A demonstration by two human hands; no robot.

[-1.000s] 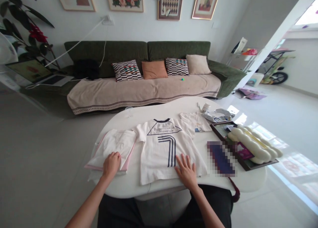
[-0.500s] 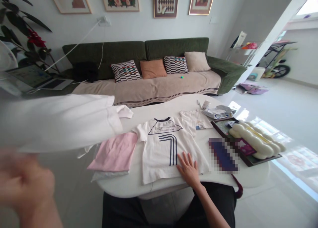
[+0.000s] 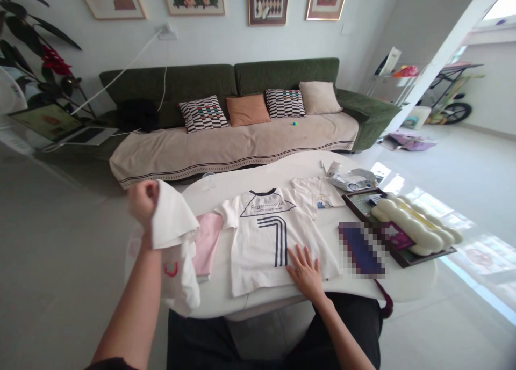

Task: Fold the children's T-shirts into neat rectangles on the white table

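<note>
My left hand (image 3: 144, 201) is closed on a white garment (image 3: 177, 252) with a small red mark, raised over the left end of the table. The garment hangs down and covers part of a folded pink garment (image 3: 207, 244). A white T-shirt (image 3: 258, 276) with a dark collar, lettering and a striped 7 lies spread flat in the middle. On its lower right corner my right hand (image 3: 305, 270) rests flat, fingers apart. Behind its right sleeve lies a folded white shirt (image 3: 312, 190) with a small print.
On the right of the white table (image 3: 282, 168) stand a dark-rimmed tray (image 3: 415, 262) with a cream puffy object (image 3: 415, 225), a plastic packet (image 3: 355, 180) and a blurred-out blue item (image 3: 360, 249). A clear cup (image 3: 208, 181) stands at the back left. Beyond is a green sofa (image 3: 282, 77).
My left hand has swung up and inward from the lower left, bringing the white garment over the table's left end. My right hand has stayed on the T-shirt.
</note>
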